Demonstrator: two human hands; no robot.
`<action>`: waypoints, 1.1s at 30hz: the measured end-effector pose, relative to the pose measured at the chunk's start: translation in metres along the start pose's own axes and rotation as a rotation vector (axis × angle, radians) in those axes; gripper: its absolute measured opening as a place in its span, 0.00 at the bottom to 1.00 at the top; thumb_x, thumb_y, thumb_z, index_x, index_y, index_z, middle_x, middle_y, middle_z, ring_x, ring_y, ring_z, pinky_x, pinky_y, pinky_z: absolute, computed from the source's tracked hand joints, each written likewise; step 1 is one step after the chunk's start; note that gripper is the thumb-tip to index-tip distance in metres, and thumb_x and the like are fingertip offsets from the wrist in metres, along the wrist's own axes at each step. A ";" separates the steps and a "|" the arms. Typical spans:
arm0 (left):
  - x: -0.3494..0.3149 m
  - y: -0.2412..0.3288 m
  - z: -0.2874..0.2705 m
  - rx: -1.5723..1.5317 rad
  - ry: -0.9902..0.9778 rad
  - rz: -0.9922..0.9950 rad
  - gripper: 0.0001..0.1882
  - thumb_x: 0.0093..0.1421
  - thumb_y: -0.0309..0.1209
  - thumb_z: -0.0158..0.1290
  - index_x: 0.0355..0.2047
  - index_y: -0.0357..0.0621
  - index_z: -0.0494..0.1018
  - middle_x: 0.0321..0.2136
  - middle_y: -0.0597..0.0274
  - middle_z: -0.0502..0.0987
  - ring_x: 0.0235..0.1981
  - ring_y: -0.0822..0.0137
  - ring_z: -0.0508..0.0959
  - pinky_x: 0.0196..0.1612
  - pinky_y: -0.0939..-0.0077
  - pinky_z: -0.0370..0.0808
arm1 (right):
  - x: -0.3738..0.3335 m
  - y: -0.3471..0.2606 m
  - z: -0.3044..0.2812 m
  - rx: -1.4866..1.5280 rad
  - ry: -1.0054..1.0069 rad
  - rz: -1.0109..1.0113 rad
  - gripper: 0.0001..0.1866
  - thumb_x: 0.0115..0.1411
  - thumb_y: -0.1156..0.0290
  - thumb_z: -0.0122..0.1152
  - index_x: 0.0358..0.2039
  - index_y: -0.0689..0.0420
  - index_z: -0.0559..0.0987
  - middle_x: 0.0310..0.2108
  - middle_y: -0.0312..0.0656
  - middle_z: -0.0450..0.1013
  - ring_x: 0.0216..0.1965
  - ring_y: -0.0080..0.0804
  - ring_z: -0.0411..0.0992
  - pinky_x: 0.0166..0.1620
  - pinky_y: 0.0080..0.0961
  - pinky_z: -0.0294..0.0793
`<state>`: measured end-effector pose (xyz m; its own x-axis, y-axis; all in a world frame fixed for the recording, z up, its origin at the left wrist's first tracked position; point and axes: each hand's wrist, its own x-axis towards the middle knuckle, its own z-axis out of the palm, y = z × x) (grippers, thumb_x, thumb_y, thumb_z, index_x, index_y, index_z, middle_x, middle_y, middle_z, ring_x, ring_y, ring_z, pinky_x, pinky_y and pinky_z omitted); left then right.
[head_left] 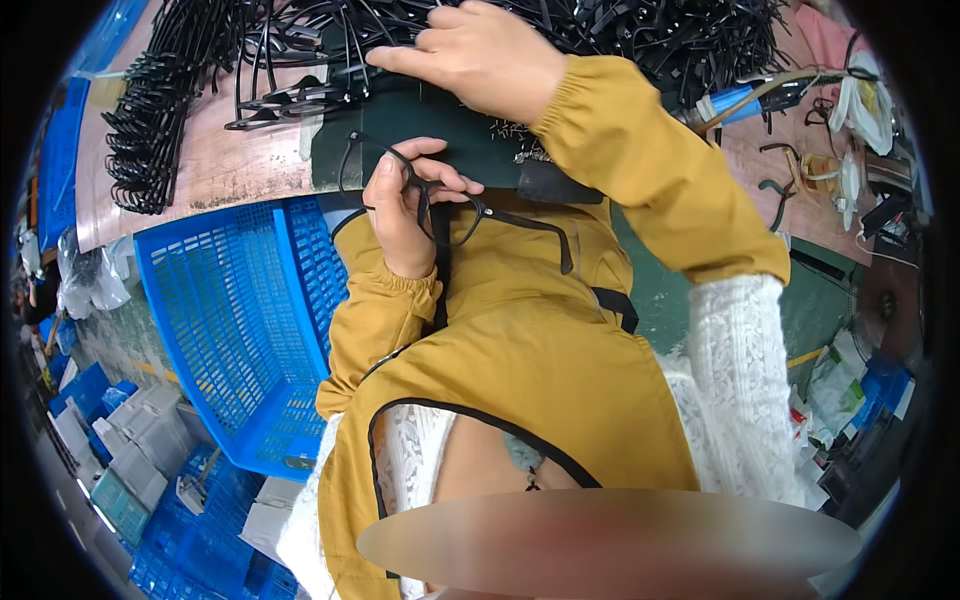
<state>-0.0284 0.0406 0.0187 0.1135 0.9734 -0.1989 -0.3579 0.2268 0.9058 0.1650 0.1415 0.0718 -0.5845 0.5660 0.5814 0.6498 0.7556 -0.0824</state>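
My left hand (405, 205) is closed round the bridge area of a black eyeglass frame (530, 222), in front of the table edge. One temple arm of the frame sticks out to the right and bends down at its tip. Farther out, my right hand (490, 62) hovers over the dark green mat (345, 150), index finger stretched to the left and the other fingers loosely bent. That fingertip is beside several black eyeglass frames (290, 105); contact cannot be made out. The right thumb is hidden. Small metal screws (512, 130) lie scattered below the right wrist.
A dense stack of black eyeglass frames (150, 130) lines the table's left side. Loose black eyeglass parts (640, 30) pile up at the back. Blue baskets (225, 330) stand below the left edge. A blue-wrapped tool (725, 104) and more glasses pieces (785, 170) lie right.
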 end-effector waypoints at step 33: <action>-0.010 -0.009 0.044 -0.250 -0.526 -0.886 0.22 0.69 0.29 0.44 0.60 0.32 0.72 0.22 0.56 0.79 0.22 0.61 0.84 0.27 0.76 0.81 | -0.136 -0.067 -0.017 0.966 0.431 0.992 0.06 0.59 0.84 0.67 0.37 0.70 0.79 0.36 0.42 0.77 0.30 0.23 0.78 0.33 0.17 0.81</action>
<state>0.0144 0.0270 0.0286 0.7929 0.3349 -0.5091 -0.1246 0.9069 0.4024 0.2090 0.0085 0.0122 0.2046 0.9686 0.1415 0.0159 0.1413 -0.9898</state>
